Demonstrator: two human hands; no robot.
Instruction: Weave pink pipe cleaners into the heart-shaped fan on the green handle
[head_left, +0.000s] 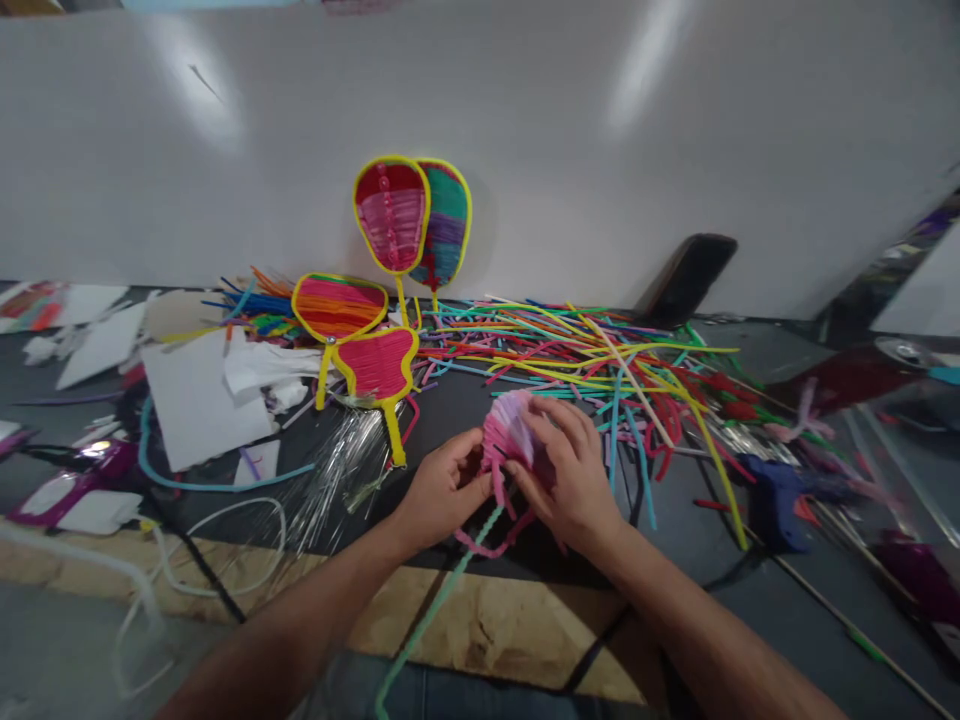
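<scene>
Near the table's front edge, a small pink and lilac piece of fuzzy craft stems point(511, 425) is held between both hands. My left hand point(444, 487) pinches its left edge with thumb and fingers. Around its right side my right hand point(574, 470) curls, thumb at the lower front and fingers over the top. Pink stem ends hang below the piece. A pale green stem point(442, 592) runs from its underside down toward my lap.
Yellow-edged fans, one a red and pink fan point(392, 217), stand at the back by the white wall. Loose colored stems point(555, 345) spread behind my hands. A phone point(694, 278) leans on the wall; a blue glue gun point(780, 500) lies right. White sheets point(202, 400) lie left.
</scene>
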